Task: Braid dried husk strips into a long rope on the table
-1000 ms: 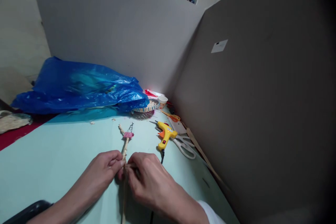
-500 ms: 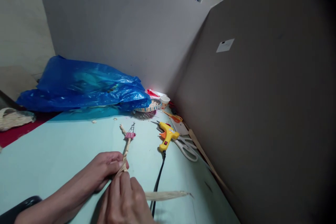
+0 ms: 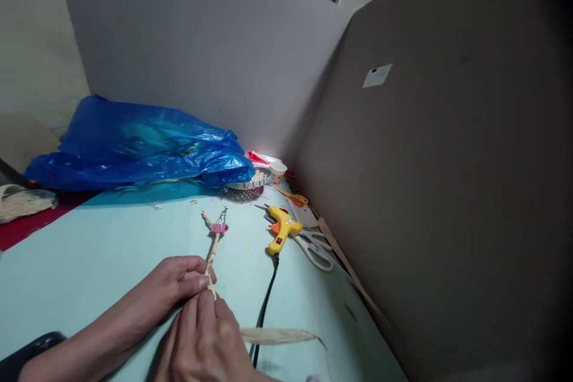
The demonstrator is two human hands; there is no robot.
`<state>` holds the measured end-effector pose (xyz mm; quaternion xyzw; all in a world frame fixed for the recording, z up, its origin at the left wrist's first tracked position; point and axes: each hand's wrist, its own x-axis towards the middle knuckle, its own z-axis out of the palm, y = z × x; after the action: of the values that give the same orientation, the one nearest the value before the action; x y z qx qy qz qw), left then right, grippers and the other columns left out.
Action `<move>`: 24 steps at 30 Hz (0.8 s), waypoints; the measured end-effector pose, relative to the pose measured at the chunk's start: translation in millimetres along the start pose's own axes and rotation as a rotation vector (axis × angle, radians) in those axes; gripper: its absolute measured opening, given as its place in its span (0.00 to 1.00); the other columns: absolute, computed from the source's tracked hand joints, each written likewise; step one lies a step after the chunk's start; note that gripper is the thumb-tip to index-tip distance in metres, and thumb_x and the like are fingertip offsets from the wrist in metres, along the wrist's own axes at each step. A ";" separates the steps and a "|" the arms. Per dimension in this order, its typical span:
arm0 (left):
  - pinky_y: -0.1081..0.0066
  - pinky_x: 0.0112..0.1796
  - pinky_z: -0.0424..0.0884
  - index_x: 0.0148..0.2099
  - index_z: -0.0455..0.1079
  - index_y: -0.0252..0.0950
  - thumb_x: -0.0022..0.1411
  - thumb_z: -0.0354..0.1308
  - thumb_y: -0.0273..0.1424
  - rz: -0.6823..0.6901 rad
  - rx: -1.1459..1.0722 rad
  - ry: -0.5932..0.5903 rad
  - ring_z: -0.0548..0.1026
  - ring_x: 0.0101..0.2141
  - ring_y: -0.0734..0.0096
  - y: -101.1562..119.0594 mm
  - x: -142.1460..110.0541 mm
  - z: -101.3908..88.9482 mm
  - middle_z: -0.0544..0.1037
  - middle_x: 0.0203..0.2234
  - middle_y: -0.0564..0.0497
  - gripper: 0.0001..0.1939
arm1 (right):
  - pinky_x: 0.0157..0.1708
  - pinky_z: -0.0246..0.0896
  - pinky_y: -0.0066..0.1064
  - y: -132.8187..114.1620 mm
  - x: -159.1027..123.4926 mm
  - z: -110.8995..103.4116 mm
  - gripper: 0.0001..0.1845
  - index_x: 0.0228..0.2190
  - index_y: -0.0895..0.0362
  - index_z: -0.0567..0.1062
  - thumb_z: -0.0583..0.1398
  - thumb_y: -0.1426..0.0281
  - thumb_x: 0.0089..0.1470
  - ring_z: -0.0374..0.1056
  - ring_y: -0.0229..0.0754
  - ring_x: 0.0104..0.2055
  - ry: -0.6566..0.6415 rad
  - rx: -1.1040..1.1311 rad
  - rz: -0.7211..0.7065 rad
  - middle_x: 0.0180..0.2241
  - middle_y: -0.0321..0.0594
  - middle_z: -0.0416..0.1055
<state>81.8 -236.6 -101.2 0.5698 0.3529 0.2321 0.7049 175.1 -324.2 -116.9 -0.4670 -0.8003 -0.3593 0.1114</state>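
Observation:
A pale braid of dried plant strips runs up the table from my hands. Its far end is clamped by a pink binder clip with wire handles. My left hand pinches the braid between thumb and fingers. Just below, my right hand is closed around the lower strands, touching the left hand; its fingertips are partly hidden. One loose strip sticks out to the right from beneath the right hand, across a black cord.
A yellow glue gun lies to the right, over grey-handled scissors. Orange-handled scissors, a woven basket and a paper cup stand farther back. A blue plastic bag covers the back left. A grey partition rises on the right.
Both hands keep their hold on the braid, with my right hand's fingers shifted slightly at the lower strands. The whole view has moved a little; the clip and tools stay in place.

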 end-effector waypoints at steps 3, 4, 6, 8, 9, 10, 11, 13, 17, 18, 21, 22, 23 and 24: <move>0.73 0.28 0.59 0.30 0.72 0.34 0.50 0.67 0.43 0.027 0.046 0.023 0.66 0.23 0.73 0.9 -1.0 -4.0 0.72 0.20 0.56 0.17 | 0.24 0.64 0.37 17.3 2.6 -13.6 0.06 0.29 0.67 0.77 0.60 0.77 0.47 0.69 0.49 0.25 -0.106 0.337 0.062 0.23 0.52 0.75; 0.74 0.28 0.58 0.29 0.71 0.34 0.50 0.67 0.43 0.037 0.049 0.028 0.66 0.23 0.74 1.9 -1.7 -4.9 0.71 0.20 0.56 0.17 | 0.27 0.65 0.37 30.4 3.9 -21.4 0.06 0.29 0.66 0.78 0.61 0.75 0.50 0.71 0.50 0.28 -0.136 0.510 0.118 0.26 0.52 0.76; 0.74 0.26 0.57 0.30 0.71 0.34 0.51 0.67 0.43 0.055 0.047 0.014 0.65 0.23 0.74 5.1 -3.8 -5.6 0.72 0.20 0.56 0.17 | 0.31 0.67 0.31 62.8 6.8 -37.2 0.10 0.32 0.58 0.79 0.58 0.69 0.59 0.72 0.44 0.31 -0.149 0.806 0.129 0.29 0.42 0.78; 0.75 0.24 0.54 0.31 0.71 0.34 0.54 0.65 0.45 0.044 0.057 -0.017 0.63 0.20 0.76 9.3 -6.1 -5.4 0.72 0.18 0.57 0.18 | 0.35 0.66 0.26 92.8 9.2 -46.1 0.13 0.39 0.57 0.78 0.54 0.69 0.66 0.73 0.38 0.34 -0.168 1.004 0.455 0.35 0.40 0.79; 0.75 0.23 0.53 0.32 0.71 0.34 0.55 0.65 0.46 0.037 0.067 -0.025 0.61 0.18 0.77 11.3 -7.0 -5.1 0.72 0.17 0.57 0.19 | 0.36 0.65 0.26 103.3 9.9 -46.1 0.11 0.40 0.57 0.77 0.57 0.66 0.65 0.74 0.38 0.36 -0.206 1.135 0.661 0.37 0.41 0.79; 0.75 0.22 0.52 0.32 0.71 0.34 0.55 0.65 0.47 0.031 0.075 -0.031 0.61 0.17 0.78 13.1 -7.6 -4.6 0.72 0.16 0.57 0.19 | 0.35 0.64 0.27 109.5 10.1 -43.2 0.11 0.38 0.58 0.77 0.59 0.64 0.62 0.73 0.39 0.34 -0.268 1.266 0.757 0.34 0.41 0.78; 0.75 0.22 0.52 0.32 0.71 0.34 0.55 0.65 0.48 0.030 0.075 -0.037 0.61 0.17 0.78 14.7 -8.1 -4.1 0.72 0.16 0.57 0.20 | 0.34 0.65 0.27 111.6 10.0 -37.8 0.13 0.38 0.58 0.76 0.62 0.60 0.60 0.73 0.40 0.34 -0.387 1.450 0.787 0.33 0.41 0.77; 0.75 0.22 0.54 0.32 0.70 0.35 0.53 0.65 0.49 0.031 0.060 -0.064 0.65 0.18 0.76 16.7 -8.6 -2.7 0.72 0.16 0.56 0.21 | 0.33 0.66 0.29 105.9 9.2 -23.3 0.22 0.41 0.58 0.73 0.67 0.54 0.53 0.72 0.41 0.31 -0.554 1.813 0.796 0.30 0.38 0.75; 0.72 0.23 0.57 0.35 0.66 0.36 0.54 0.62 0.51 0.044 0.079 -0.080 0.70 0.18 0.71 17.4 -9.5 0.3 0.73 0.18 0.55 0.22 | 0.30 0.66 0.28 86.6 8.3 -2.3 0.23 0.36 0.58 0.70 0.69 0.56 0.47 0.68 0.35 0.25 -0.576 2.181 0.834 0.30 0.36 0.72; 0.72 0.23 0.57 0.37 0.65 0.36 0.55 0.62 0.51 0.051 0.103 -0.068 0.70 0.19 0.71 16.7 -9.6 0.8 0.74 0.19 0.54 0.22 | 0.29 0.65 0.27 84.3 8.2 -0.4 0.20 0.34 0.58 0.70 0.69 0.59 0.47 0.67 0.34 0.25 -0.584 2.212 0.844 0.29 0.36 0.71; 0.71 0.24 0.58 0.42 0.60 0.38 0.56 0.59 0.49 0.067 0.141 -0.040 0.69 0.19 0.71 11.8 -8.5 0.2 0.75 0.19 0.55 0.23 | 0.27 0.62 0.26 83.3 7.5 -1.2 0.08 0.28 0.59 0.68 0.62 0.68 0.50 0.63 0.33 0.23 -0.604 2.200 0.866 0.27 0.36 0.68; 0.71 0.24 0.58 0.44 0.58 0.38 0.57 0.59 0.48 0.072 0.137 -0.043 0.67 0.18 0.72 9.6 -7.7 -0.6 0.75 0.18 0.57 0.23 | 0.27 0.61 0.26 84.1 7.4 -3.3 0.05 0.27 0.59 0.68 0.59 0.70 0.51 0.62 0.33 0.23 -0.622 2.144 0.854 0.26 0.35 0.66; 0.72 0.23 0.58 0.46 0.55 0.39 0.58 0.59 0.47 0.075 0.130 -0.049 0.65 0.17 0.74 7.6 -6.9 -1.7 0.74 0.18 0.58 0.24 | 0.27 0.60 0.27 85.1 7.6 -6.1 0.03 0.27 0.59 0.69 0.57 0.72 0.52 0.61 0.33 0.23 -0.635 2.042 0.831 0.26 0.35 0.65; 0.72 0.23 0.57 0.48 0.54 0.39 0.58 0.59 0.46 0.080 0.120 -0.052 0.64 0.16 0.75 6.1 -6.4 -2.6 0.74 0.18 0.60 0.24 | 0.27 0.58 0.27 86.2 7.9 -9.4 0.03 0.27 0.59 0.69 0.56 0.74 0.52 0.61 0.33 0.24 -0.637 1.903 0.795 0.26 0.34 0.64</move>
<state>76.1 -238.1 -94.1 0.6304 0.3248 0.2234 0.6687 240.7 -298.9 -65.5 -0.4872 -0.5344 0.6099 0.3241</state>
